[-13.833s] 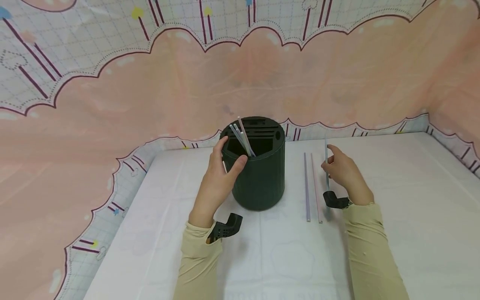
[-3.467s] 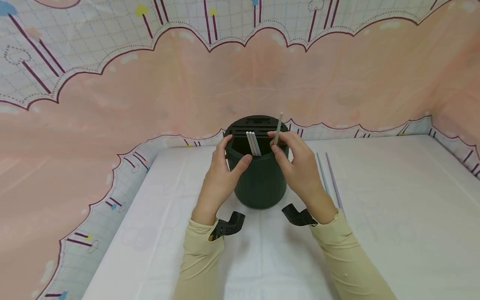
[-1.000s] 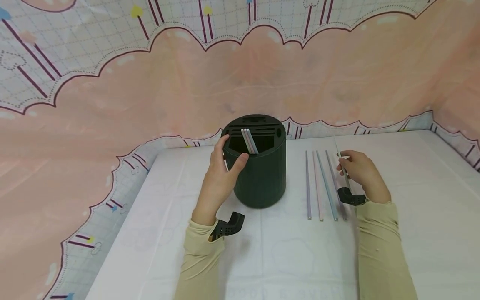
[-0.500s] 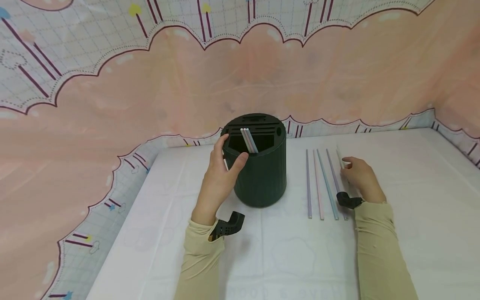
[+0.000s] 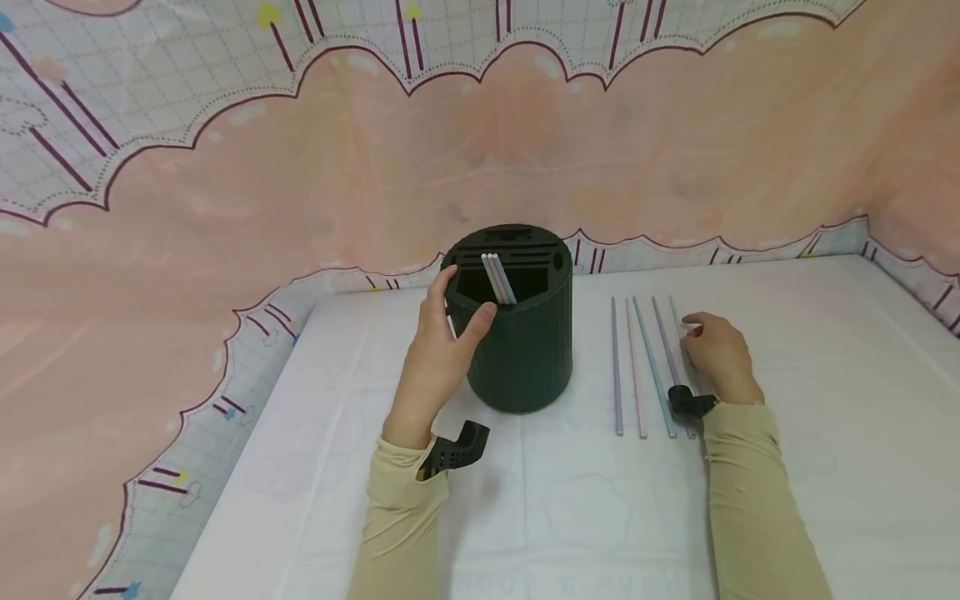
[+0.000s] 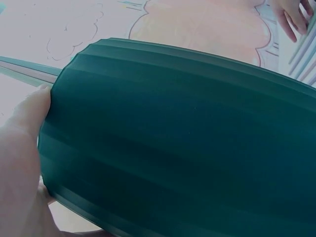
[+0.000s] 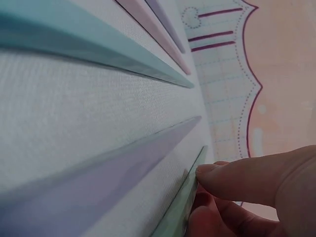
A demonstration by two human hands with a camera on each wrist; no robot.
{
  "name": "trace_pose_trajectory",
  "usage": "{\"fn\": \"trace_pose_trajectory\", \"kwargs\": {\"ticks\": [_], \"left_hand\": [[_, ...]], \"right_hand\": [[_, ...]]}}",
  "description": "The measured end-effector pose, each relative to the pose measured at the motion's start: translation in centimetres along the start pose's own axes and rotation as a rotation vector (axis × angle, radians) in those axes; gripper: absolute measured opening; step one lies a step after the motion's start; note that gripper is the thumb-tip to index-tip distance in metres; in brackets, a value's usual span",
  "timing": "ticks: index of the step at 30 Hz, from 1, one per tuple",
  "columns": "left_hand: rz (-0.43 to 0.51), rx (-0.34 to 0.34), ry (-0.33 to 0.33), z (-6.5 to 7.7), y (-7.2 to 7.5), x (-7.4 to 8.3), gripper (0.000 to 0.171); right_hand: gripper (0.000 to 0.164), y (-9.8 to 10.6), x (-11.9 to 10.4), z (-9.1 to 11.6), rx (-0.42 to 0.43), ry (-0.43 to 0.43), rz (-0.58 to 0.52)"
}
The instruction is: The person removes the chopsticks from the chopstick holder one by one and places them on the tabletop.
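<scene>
With thumb and fingers, my left hand [image 5: 437, 367] grips the near left rim of a dark green utensil holder [image 5: 525, 358] standing upright. A few pastel chopsticks [image 5: 498, 279] lean in its large front opening. On the table to the right, a purple chopstick [image 5: 617, 367], a pink chopstick [image 5: 636, 367], a blue chopstick [image 5: 655, 367] and another purple chopstick [image 5: 663, 333] lie in a row. At the row's right end lies a pale green chopstick [image 7: 180, 207]. My right hand [image 5: 722, 358] touches its right side with bent fingertips; they do not wrap across it.
Slots and a round hole mark the back of the holder's top. White cloth covers the table [image 5: 337, 533], and a patterned peach curtain [image 5: 525, 158] hangs behind its far edge. A black camera mount sits on each wrist.
The right hand took chopsticks from the holder and set them in the row. In the last second the green one, pinched before, has come down flat. The left hand stays on the holder.
</scene>
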State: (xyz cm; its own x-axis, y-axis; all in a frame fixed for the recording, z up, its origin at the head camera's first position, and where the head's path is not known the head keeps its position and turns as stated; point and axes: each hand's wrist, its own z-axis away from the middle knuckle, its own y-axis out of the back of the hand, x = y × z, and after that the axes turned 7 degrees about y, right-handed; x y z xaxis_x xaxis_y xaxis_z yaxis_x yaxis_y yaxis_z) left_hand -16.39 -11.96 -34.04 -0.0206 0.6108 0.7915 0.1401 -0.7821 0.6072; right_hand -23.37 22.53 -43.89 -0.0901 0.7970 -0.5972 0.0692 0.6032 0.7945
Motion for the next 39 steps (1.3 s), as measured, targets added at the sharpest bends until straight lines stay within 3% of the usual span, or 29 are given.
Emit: {"fn": "trace_pose_trajectory", "kwargs": {"ticks": [7,11,13,18,20,24,33,39], "left_hand": [[0.007,0.003,0.001,0.0,0.0,-0.2,0.069],[0.007,0.002,-0.008,-0.1,0.0,-0.1,0.069],[0.004,0.002,-0.007,0.0,0.0,-0.1,0.07],[0.001,0.005,-0.008,0.0,0.1,-0.1,0.07],[0.001,0.006,-0.011,0.0,0.1,-0.1,0.07],[0.002,-0.002,-0.008,0.0,0.0,0.0,0.07],[0.007,-0.006,-0.014,-0.1,0.2,-0.1,0.072],[0.011,-0.009,-0.015,-0.2,0.1,-0.4,0.073]], "right_hand": [[0.036,0.2,-0.6,0.0,0.009,-0.025,-0.025],[0.037,0.4,-1.6,-0.4,0.089,-0.006,-0.107],[0.036,0.3,-2.4,-0.6,0.174,0.012,-0.217],[0.028,0.2,-5.9,-1.0,0.398,0.119,-0.679],[0.026,0.4,-7.5,-0.9,0.436,0.192,-0.817],[0.024,1.0,-10.5,0.0,0.448,0.324,-0.938],[0.024,1.7,-16.7,3.0,0.443,0.597,-0.85],[0.023,1.0,-19.5,4.8,0.341,0.758,-0.802]]}}
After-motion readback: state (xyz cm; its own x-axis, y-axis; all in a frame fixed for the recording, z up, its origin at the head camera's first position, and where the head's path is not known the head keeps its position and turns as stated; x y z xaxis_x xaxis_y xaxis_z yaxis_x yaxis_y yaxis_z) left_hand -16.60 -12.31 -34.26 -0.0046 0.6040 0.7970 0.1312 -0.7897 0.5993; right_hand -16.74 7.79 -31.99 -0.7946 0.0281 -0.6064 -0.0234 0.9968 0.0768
